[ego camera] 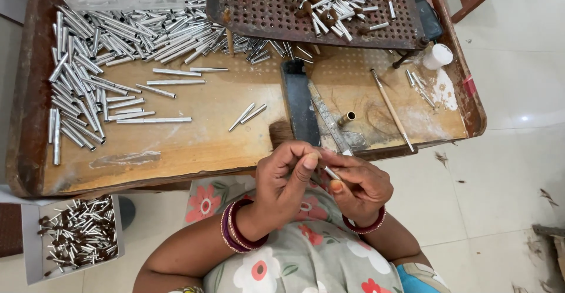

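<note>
My left hand [282, 178] and my right hand [359, 187] meet in front of my lap, just below the wooden worktable's [194, 140] front edge. Their fingertips pinch a small silver metal tube [331, 173] between them; a tuft of brown bristles [281, 133] shows just above my left hand. Both wrists wear red and purple bangles. A large heap of silver metal tubes [100, 51] covers the table's left half.
A rusty perforated tray [259, 10] at the back holds finished tubes with brown tufts. A dark flat bar [299, 104], a thin wooden stick [391, 109], a brass ferrule [347, 117] and a white cap [437, 55] lie right. A white box [29, 246] of pieces sits on the floor at the left.
</note>
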